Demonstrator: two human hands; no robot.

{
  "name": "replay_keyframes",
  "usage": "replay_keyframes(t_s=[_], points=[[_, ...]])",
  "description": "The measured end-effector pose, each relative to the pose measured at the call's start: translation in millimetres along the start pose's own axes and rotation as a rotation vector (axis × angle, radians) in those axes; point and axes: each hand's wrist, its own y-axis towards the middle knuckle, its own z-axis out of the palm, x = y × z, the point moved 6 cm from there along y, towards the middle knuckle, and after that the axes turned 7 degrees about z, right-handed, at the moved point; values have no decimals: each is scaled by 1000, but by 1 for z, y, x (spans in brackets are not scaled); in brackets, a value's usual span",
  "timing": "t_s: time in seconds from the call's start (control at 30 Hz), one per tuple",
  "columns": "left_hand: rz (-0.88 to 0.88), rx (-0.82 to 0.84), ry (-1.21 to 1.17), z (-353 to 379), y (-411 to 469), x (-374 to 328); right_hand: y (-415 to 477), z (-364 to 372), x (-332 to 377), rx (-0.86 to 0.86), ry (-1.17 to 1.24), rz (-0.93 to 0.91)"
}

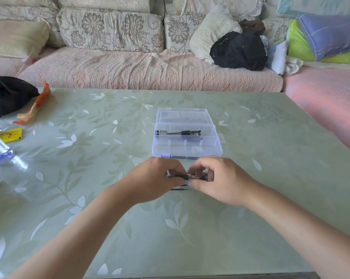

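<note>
A clear plastic box (217, 147) lies open on the green floral table (109, 137), its lid folded back. Black pens (180, 132) lie in its far compartment. Just in front of the box, my left hand (154, 180) and my right hand (222, 180) meet over a small bundle of black pens (187, 176). Fingers of both hands curl round the bundle from either end, and most of it is hidden. One more dark pen (179, 189) lies on the table under the hands.
At the table's left edge are a black plastic bag (6, 95), an orange wrapper (37, 103), a yellow packet (11, 134) and a clear bottle (2, 152). A sofa (129, 67) with cushions and a black garment (238, 50) runs behind the table.
</note>
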Motion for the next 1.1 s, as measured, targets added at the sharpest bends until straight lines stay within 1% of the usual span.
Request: replay_keyframes(t_s=[0.07, 0.23, 0.3, 0.43, 0.6, 0.77, 0.83, 0.97, 1.03, 1.1], points=[[6, -4, 1, 0, 0, 0, 0, -2, 1, -29, -12, -10], [7, -4, 3, 1, 0, 1, 1, 2, 0, -2, -52, -31], [17, -5, 5, -1, 1, -1, 1, 0, 1, -23, -89, -45], [34, -44, 36, -9, 6, -6, 3, -7, 4, -76, -48, -63], [21, -60, 67, -10, 10, -8, 4, -8, -1, -13, -13, -15], [5, -80, 71, -9, 13, -12, 3, -16, 3, -60, -41, -53], [12, -114, 117, -10, 12, -15, 4, -16, 0, -45, -5, -12], [49, -163, 215, -11, 9, -22, 8, -11, -10, 28, 177, 96], [49, -164, 224, -9, 8, -21, 6, -11, -10, 24, 141, 83], [51, -157, 202, -7, 9, -19, 4, -14, -8, -19, 15, 33]])
